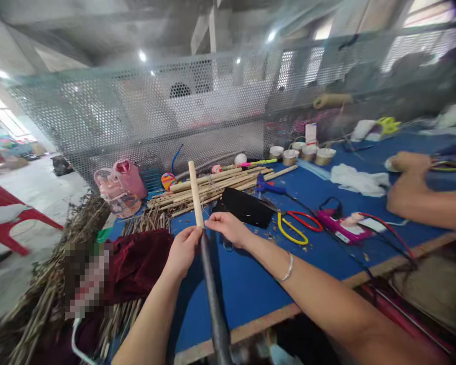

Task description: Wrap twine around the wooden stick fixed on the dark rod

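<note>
Left hand pinches pale round wooden rod where dark-grey shaft begins; right hand adjacent, grip unclear; joint work seemingly needs steadiness.

pale wooden rod, round and straight, is slanting over the blue table, mid-scene, its bare blunt end pointing far and slightly left. dark grey length is continuing nearward in line, running out of view; wrap or sleeve, cannot tell.

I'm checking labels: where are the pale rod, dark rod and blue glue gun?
Pale rod (196, 195): head view, mid-shaft.
Dark rod (213, 299): head view, mid-shaft.
Blue glue gun (268, 186): head view, its body.
</note>
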`<state>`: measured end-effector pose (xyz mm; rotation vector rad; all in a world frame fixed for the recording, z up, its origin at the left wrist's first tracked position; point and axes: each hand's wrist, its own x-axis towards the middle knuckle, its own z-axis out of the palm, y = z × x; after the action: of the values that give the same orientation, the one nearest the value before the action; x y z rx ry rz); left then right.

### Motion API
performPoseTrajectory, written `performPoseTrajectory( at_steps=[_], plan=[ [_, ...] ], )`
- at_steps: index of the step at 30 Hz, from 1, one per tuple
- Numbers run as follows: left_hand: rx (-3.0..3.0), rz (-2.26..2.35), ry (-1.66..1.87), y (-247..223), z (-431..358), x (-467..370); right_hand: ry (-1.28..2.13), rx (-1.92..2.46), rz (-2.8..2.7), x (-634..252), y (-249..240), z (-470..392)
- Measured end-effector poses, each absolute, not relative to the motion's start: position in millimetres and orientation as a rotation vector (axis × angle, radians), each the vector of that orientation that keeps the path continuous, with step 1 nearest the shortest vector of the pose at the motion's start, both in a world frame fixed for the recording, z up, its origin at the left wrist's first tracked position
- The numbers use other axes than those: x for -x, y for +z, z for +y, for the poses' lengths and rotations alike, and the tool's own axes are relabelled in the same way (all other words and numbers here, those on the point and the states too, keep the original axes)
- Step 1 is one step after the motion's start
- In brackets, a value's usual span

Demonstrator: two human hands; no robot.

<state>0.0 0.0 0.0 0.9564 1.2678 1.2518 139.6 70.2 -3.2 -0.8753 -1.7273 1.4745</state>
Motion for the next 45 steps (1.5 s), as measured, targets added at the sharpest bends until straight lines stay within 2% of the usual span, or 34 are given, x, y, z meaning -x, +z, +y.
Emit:
performPoseTrajectory(
  at_steps=[9, 15, 22, 26, 33, 38, 45],
  plan=[
    [-0.779, 1.087, 1.26, -4.8, 1.2, -4.4, 1.623, 0.791, -1.692, -144.0, -11.6, 78.0],
    [-0.767, 0.922, 1.175, -6.7, -0.7, -5.8, 1.86, 0.627, -1.719, -148.2, -2.6, 69.3],
    [-0.896, 1.315, 1.236, -0.2, 21.4, 1.8, 1.562, 0.85, -1.915, -136.9, -12.7, 73.3],
    [-0.945, 1.359, 1.223, 3.3, 39.5, 9.3, 1.444, 0.94, -1.998, -133.0, -20.8, 75.6],
    [-0.964, 1.246, 1.241, 2.0, 39.8, 17.5, 1.812, 0.673, -1.962, -147.5, -22.3, 84.6],
    [-0.967, 1.151, 1.242, -4.4, 36.6, 18.6, 1.881, 0.724, -1.902, -146.3, -26.1, 89.1],
    [-0.955, 1.029, 1.253, -8.2, 32.2, 15.2, 2.211, 0.676, -1.612, -144.3, -25.1, 78.3]
  ],
)
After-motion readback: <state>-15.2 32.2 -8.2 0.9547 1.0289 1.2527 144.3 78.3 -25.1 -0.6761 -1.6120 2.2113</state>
